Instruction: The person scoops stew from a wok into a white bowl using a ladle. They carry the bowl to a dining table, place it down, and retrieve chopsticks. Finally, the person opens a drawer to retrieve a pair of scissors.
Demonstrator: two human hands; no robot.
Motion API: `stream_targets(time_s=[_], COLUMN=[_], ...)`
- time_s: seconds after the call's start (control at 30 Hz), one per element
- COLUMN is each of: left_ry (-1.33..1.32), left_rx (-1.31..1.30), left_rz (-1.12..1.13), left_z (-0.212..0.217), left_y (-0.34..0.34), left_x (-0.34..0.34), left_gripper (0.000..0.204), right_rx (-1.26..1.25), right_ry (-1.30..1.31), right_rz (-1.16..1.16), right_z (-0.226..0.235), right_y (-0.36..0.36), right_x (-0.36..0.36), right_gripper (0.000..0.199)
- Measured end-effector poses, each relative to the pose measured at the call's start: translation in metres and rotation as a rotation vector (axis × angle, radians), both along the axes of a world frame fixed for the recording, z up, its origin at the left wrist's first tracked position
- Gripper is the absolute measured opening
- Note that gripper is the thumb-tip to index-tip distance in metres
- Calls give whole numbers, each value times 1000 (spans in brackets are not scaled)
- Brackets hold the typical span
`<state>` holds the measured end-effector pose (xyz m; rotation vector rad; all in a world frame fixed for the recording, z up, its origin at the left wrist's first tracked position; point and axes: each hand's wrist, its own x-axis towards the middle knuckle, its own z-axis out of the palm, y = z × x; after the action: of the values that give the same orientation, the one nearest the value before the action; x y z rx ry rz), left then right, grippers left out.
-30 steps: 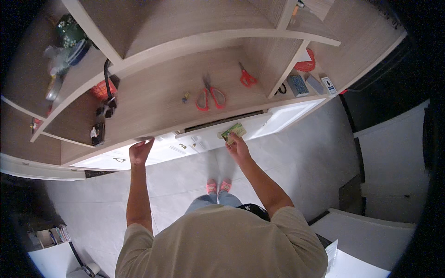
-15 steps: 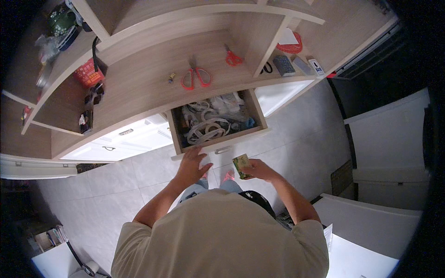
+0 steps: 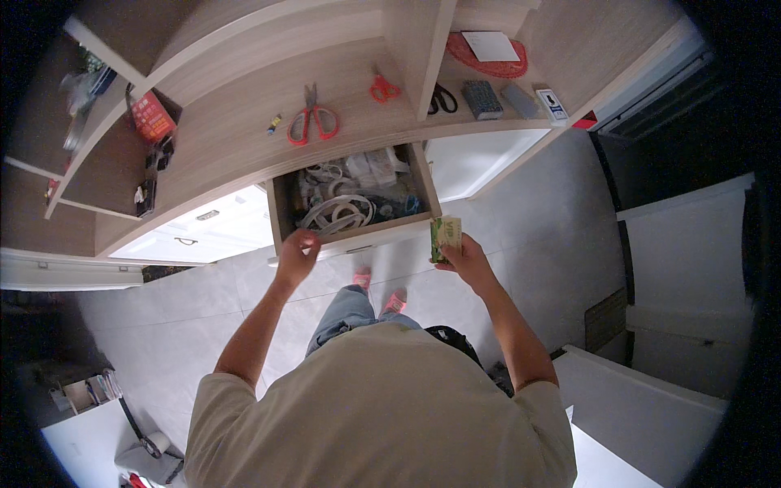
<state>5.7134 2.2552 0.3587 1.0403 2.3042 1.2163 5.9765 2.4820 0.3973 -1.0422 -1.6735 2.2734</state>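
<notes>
My right hand (image 3: pixel 462 259) holds a green and pale yellow card (image 3: pixel 446 237) upright, thumb across its face, just off the drawer's front right corner. The drawer (image 3: pixel 355 241) is pulled out and full of coiled white cables (image 3: pixel 335 213), clear plastic bags (image 3: pixel 373 168) and other small items. At its front left corner is my left hand (image 3: pixel 299 252), slightly blurred, with its fingers curled together against the front edge. Whether they grip the edge or something small is hidden. On the counter above lie large red-handled scissors (image 3: pixel 312 124) and smaller red scissors (image 3: pixel 384 88).
Beside the large scissors is a tiny yellow and blue item (image 3: pixel 274 124). The right cubby has black-handled scissors (image 3: pixel 442 99), a dark patterned box (image 3: pixel 482 99), a grey block (image 3: pixel 519 101) and a red tray (image 3: pixel 464 55). A red box (image 3: pixel 151 116) stands at left.
My right hand has raised the card toward the drawer's right corner. My left hand has moved left along the drawer front, its spread fingers now curled. The view has shifted.
</notes>
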Motion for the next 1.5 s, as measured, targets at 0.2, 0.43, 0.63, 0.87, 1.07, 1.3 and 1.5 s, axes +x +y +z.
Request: stream_targets(time_s=[0.2,0.43,0.63,0.87,1.07,1.3,1.5], left_ry=[168,84,-1272,-1623,-1683,-1141,-1052], left_rx=[154,-245,-287,-310,167,302,400], left_rz=[-210,-48,120,-64,27,-442,-439], left_z=[16,-39,-70,-79,-56,-46,-62], left_y=[82,144,168,199,203,190,183], left_x=[-22,-59,-94,-113,-80,-79,-78], left_gripper=[18,36,33,26,25,32,32], right_rx=[-29,-71,-113,-46,-314,-990,-397], right_ry=[66,-49,-29,14,-135,81,-216], right_rz=[-20,-210,-249,-248,-52,-394,-637], right_z=[-1,13,3,7,23,-86,-115], right_y=[11,18,11,14,9,20,35], right_x=[-23,-22,-17,-15,-65,-177,-213], right_gripper=[26,22,23,26,24,13,15])
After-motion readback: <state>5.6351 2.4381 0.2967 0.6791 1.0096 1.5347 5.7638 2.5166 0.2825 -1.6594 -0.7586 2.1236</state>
